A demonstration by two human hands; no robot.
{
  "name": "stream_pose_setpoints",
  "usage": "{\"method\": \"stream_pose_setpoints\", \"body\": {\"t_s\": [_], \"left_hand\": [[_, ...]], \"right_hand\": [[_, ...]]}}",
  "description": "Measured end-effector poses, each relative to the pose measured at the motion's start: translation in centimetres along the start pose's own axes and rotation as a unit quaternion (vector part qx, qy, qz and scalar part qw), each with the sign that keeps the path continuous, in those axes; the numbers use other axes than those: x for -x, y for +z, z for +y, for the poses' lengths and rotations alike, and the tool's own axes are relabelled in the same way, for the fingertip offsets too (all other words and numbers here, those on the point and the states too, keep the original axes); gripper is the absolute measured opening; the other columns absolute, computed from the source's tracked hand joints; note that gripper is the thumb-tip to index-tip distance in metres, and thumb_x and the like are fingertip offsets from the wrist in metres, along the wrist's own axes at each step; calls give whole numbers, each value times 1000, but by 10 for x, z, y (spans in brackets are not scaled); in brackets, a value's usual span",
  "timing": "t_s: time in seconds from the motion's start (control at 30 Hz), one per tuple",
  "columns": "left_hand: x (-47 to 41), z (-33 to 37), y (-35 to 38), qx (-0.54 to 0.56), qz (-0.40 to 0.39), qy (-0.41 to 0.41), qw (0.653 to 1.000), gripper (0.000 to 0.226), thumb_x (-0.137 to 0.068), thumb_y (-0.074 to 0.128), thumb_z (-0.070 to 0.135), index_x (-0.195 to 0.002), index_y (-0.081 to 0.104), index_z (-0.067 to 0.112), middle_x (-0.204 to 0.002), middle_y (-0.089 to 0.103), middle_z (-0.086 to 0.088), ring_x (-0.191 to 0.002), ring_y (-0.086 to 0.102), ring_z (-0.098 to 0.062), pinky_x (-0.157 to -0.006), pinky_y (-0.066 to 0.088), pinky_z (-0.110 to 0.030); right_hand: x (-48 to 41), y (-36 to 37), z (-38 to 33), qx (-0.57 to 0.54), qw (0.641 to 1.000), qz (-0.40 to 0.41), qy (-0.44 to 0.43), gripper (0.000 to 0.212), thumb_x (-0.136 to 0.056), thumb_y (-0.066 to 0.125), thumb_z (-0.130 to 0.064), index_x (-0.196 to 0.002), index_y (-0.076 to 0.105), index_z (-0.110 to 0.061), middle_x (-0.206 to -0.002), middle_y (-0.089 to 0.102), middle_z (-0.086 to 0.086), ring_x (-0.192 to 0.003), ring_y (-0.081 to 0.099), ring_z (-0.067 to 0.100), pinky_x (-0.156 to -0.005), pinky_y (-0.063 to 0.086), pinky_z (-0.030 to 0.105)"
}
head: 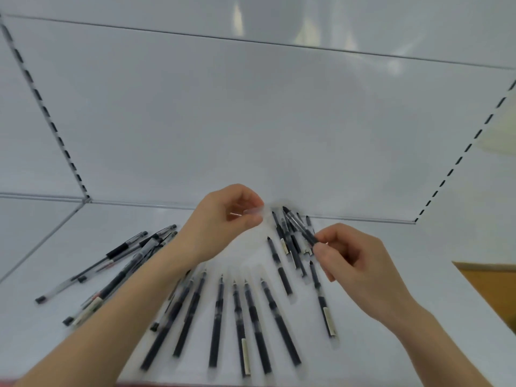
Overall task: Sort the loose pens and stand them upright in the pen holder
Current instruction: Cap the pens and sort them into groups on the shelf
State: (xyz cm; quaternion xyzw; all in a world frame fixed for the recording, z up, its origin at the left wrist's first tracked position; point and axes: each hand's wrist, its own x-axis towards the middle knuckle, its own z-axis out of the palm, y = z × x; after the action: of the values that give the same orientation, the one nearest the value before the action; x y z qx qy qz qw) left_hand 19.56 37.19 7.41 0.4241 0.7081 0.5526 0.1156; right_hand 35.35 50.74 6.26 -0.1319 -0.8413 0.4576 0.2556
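Observation:
Several black pens lie loose on a white shelf (377, 247). One row (251, 317) fans out in front of me, tips pointing away. A second bunch (117, 261) lies at the left, partly under my left forearm. My left hand (223, 222) pinches a small clear pen cap (254, 212) between thumb and fingers. My right hand (349, 255) grips a black pen (300, 227) by its lower end, tip pointing up and left, over a cluster of pens (290, 247) near the back wall. No pen holder is in view.
The shelf's white back panel (251, 121) rises just behind the pens, with slotted uprights at left (47, 115) and right (469, 146). A brown surface (491, 286) shows past the shelf's right edge. The image is blurred.

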Motion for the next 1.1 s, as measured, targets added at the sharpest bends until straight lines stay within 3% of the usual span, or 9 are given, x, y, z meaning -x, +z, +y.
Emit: {"method": "stream_pose_setpoints", "body": {"t_s": [0.2,0.47,0.67,0.83,0.9,1.0,1.1], "left_hand": [[12,12,-8,18,18,5,1000,20,-80,65,0,-80,61,19,-83,66,5,-80,63,-6,-79,51,-19],[18,20,-12,66,11,-7,998,17,-78,67,4,-80,68,21,-75,69,12,-73,62,3,-69,46,-6],[18,20,-11,57,8,-17,998,15,-77,69,9,-80,69,24,-81,69,5,-79,64,-6,-75,50,-12],[22,17,-5,69,-11,-44,997,20,-85,60,12,-97,69,25,-73,67,4,-72,61,-8,-75,50,-19],[22,18,-1,184,13,-117,976,16,-87,57,13,-93,69,21,-70,68,3,-65,62,-8,-68,52,-19],[19,19,2,431,19,-221,875,12,-88,51,20,-93,62,18,-71,68,2,-59,62,-9,-62,54,-21],[19,22,4,530,30,-249,810,15,-89,49,25,-95,61,20,-72,68,5,-60,63,-7,-69,52,-26]], "right_hand": [[1,6,-11,-8,999,-31,-38,22,-63,49,-46,-68,57,-26,-45,42,-2,-46,37,11,-47,33,17],[2,3,-12,-30,997,-69,-6,7,-72,53,-24,-68,59,-23,-44,45,-2,-45,40,12,-46,36,20],[4,1,-13,-32,998,-62,1,7,-71,53,-23,-71,60,-20,-43,46,-2,-42,41,8,-43,34,16],[4,3,-17,-46,998,-32,3,8,-71,53,-23,-68,60,-23,-45,48,3,-39,39,5,-41,32,12],[5,4,-19,-63,998,-11,0,8,-72,52,-23,-71,60,-23,-45,51,3,-37,38,5,-39,31,14],[8,6,-23,-86,996,-5,-4,11,-72,53,-22,-67,61,-17,-45,51,4,-37,40,4,-40,32,11],[13,12,-28,-94,995,-31,-5,9,-71,54,-22,-64,60,-20,-43,50,1,-37,42,2,-42,33,9]]}}
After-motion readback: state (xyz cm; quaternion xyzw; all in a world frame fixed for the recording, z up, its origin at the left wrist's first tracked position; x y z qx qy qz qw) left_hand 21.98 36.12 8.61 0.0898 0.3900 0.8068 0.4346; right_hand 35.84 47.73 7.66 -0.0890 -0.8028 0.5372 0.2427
